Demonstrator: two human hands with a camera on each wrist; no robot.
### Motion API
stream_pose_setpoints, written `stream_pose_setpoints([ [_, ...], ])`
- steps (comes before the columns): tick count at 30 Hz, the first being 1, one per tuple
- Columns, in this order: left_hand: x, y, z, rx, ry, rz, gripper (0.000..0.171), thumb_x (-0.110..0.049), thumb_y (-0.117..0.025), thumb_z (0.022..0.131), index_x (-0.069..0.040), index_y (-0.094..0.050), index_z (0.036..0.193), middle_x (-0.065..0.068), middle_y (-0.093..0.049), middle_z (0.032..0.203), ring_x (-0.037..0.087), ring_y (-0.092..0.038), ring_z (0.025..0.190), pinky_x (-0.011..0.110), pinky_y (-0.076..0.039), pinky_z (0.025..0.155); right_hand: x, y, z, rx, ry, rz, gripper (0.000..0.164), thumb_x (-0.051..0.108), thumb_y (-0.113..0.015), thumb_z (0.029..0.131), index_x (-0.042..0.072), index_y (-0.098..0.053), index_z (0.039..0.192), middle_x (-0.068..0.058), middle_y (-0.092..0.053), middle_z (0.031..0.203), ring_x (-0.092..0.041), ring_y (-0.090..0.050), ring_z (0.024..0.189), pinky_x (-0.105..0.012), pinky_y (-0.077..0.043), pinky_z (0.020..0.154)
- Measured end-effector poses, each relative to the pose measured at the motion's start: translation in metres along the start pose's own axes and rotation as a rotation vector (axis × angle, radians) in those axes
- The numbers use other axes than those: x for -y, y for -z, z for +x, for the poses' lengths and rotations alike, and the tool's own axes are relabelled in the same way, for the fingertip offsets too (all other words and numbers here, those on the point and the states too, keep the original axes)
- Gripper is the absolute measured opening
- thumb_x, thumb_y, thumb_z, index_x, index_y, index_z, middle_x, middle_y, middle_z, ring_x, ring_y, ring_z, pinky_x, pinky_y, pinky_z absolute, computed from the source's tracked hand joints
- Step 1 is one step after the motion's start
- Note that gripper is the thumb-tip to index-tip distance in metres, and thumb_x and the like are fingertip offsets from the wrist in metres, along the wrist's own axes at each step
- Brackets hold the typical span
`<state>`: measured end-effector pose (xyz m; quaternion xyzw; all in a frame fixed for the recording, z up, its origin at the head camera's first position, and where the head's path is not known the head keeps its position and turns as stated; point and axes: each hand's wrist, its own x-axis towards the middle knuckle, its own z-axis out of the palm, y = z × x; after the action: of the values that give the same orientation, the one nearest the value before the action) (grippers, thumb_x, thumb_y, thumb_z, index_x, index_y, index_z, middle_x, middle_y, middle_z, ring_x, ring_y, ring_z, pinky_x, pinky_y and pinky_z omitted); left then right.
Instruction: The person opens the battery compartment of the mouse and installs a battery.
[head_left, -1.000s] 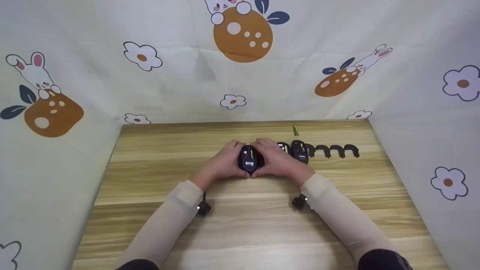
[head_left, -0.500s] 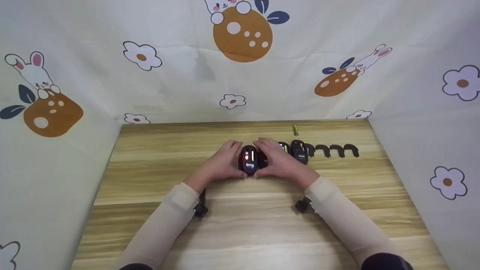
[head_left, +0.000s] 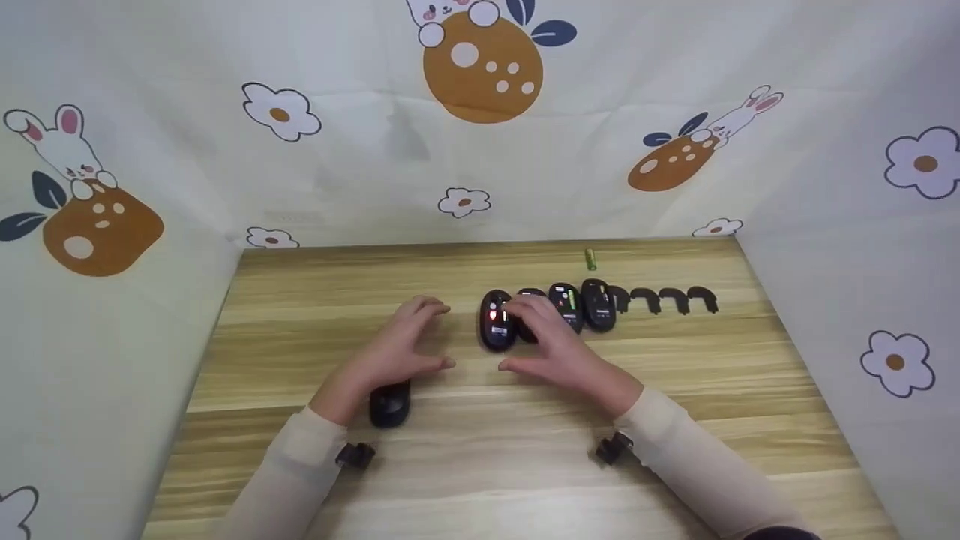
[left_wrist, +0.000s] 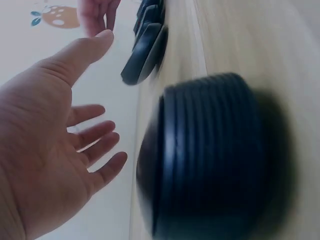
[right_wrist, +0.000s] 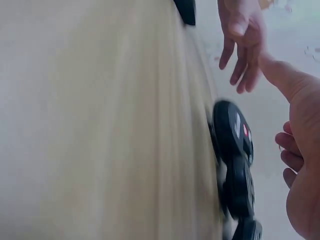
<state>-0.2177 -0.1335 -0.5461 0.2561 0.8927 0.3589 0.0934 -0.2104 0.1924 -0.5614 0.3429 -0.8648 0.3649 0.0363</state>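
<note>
My left hand (head_left: 394,349) is off the row of mice, thumb and fingers spread with nothing between them. Just below it in the head view sits a dark mouse (head_left: 390,406), partly covered by the hand; this mouse (left_wrist: 210,155) looms large and blurred in the left wrist view. My right hand (head_left: 561,354) hovers by the row, fingers bent loosely over the second mouse (head_left: 529,334) and largely hiding it. The leftmost black mouse (head_left: 496,322) of the row lies belly up with a red light showing. Two more upturned mice, one (head_left: 565,309) and another (head_left: 598,304), stand right of it.
Several black curved covers (head_left: 675,301) line up right of the mice. A green battery (head_left: 591,259) lies near the table's back edge. Patterned cloth walls (head_left: 360,172) enclose the wooden table (head_left: 480,465) at back and sides.
Both hands have let go of the leftmost upturned mouse, whose red light came on. My left hand has drawn back left and toward me, over the separate mouse; my right hand shifted slightly nearer me.
</note>
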Motion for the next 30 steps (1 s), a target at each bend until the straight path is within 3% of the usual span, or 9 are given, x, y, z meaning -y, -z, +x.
stream_pose_setpoints([
  [6, 0.01, 0.006, -0.03, -0.042, -0.015, -0.034, 0.074, -0.034, -0.091, 0.092, -0.007, -0.06, 0.154, 0.01, -0.052, 0.158, 0.034, -0.048, 0.149, 0.057, -0.04, 0.126, 0.025, -0.02, -0.006, 0.022, 0.106, 0.029, 0.083, 0.039, -0.093, 0.089, 0.003, -0.056, 0.154, -0.017, -0.055, 0.155, -0.028, -0.048, 0.147, -0.049, -0.04, 0.128],
  [12, 0.019, 0.013, -0.058, -0.022, 0.049, -0.062, 0.079, -0.038, -0.093, 0.089, -0.012, -0.059, 0.156, 0.007, -0.053, 0.16, 0.034, -0.047, 0.151, 0.06, -0.037, 0.127, 0.044, -0.045, -0.005, 0.079, 0.111, 0.069, 0.08, 0.044, -0.09, 0.093, 0.006, -0.056, 0.154, -0.007, -0.056, 0.154, -0.023, -0.049, 0.146, -0.043, -0.041, 0.127],
  [21, 0.033, 0.021, -0.09, 0.049, 0.123, -0.107, 0.103, -0.04, -0.099, 0.082, -0.006, -0.047, 0.164, 0.019, -0.045, 0.166, 0.043, -0.042, 0.155, 0.064, -0.034, 0.128, 0.066, -0.077, 0.005, 0.142, -0.013, 0.119, 0.085, 0.045, -0.089, 0.094, 0.007, -0.05, 0.159, -0.006, -0.054, 0.153, -0.021, -0.052, 0.142, -0.038, -0.044, 0.125],
  [30, 0.037, 0.024, -0.105, 0.1, 0.108, -0.133, 0.113, -0.031, -0.102, 0.075, -0.003, -0.042, 0.166, 0.021, -0.046, 0.166, 0.046, -0.045, 0.152, 0.066, -0.035, 0.127, 0.079, -0.101, 0.02, 0.196, -0.142, 0.12, 0.093, 0.046, -0.09, 0.092, 0.009, -0.045, 0.165, -0.007, -0.05, 0.16, -0.023, -0.05, 0.149, -0.038, -0.041, 0.127],
])
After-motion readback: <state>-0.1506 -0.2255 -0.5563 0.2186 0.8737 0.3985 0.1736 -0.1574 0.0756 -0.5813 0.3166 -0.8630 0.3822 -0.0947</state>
